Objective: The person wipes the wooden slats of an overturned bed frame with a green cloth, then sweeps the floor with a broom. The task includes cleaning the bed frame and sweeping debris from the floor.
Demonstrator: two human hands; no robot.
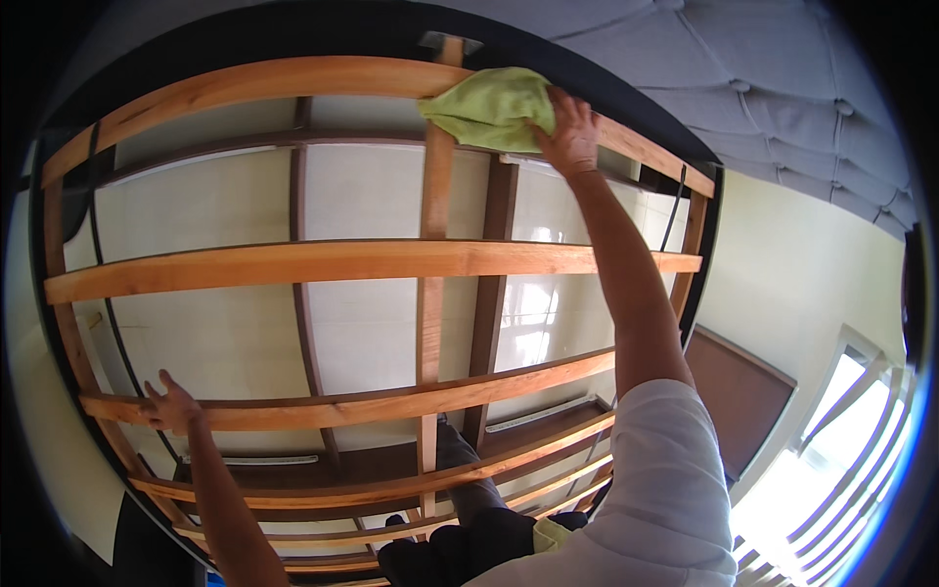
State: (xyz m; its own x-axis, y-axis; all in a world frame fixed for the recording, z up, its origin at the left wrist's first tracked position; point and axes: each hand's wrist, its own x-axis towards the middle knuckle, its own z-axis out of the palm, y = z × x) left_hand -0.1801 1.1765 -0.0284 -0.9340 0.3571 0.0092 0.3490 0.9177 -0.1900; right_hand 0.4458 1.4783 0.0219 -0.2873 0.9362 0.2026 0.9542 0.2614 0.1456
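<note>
Near the top of the bed frame, my right hand (572, 136) presses on a green cloth (499, 110), which lies bunched over the topmost wooden slat (293, 79) where the lengthwise centre beam (438, 176) meets it. At the lower left, my left hand (172, 403) rests on a lower wooden slat (352, 409) with its fingers spread and no cloth in it. Between the two hands a further slat (352, 263) spans the frame. Part of another yellow-green cloth (549, 534) shows beside my body.
A grey tufted headboard (741, 88) stands beyond the frame's black edge (587, 59). Beneath the slats are dark crosspieces (299, 198) and pale panels (359, 213). My leg (469, 469) reaches down between slats. At right are a brown board (733, 396) and a bright window (821, 433).
</note>
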